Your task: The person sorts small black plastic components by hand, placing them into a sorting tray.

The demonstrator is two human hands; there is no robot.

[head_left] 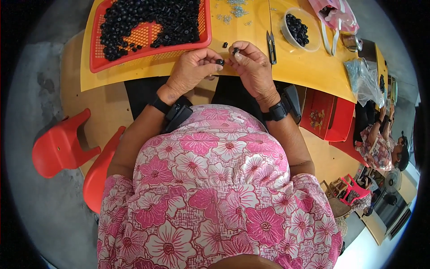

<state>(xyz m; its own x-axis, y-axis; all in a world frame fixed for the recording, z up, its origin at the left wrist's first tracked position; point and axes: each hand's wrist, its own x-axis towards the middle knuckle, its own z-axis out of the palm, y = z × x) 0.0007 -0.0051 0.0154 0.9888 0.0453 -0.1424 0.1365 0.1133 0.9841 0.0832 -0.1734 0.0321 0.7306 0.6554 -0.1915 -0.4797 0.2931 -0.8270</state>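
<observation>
My left hand [193, 68] pinches a small black cylindrical part [220, 62] between thumb and fingertips. Close beside it, my right hand [253, 67] is closed on another small black part [235, 51], mostly covered by the fingers. Both hands are over the near edge of the yellow table [148, 77], a short gap between them. One loose black piece [225, 45] lies on the tabletop just beyond. To the left, a red mesh basket [206, 22] holds a great many black parts. A pair of black thread snips [271, 47] lies right of my right hand.
A clear bowl [315, 41] of black parts stands at right. Tiny clear pieces [237, 11] are scattered at the far side. A pink bag [329, 13] and a clear plastic bag [365, 83] sit farther right. Red chairs [58, 148] stand left; other people [378, 143] sit right.
</observation>
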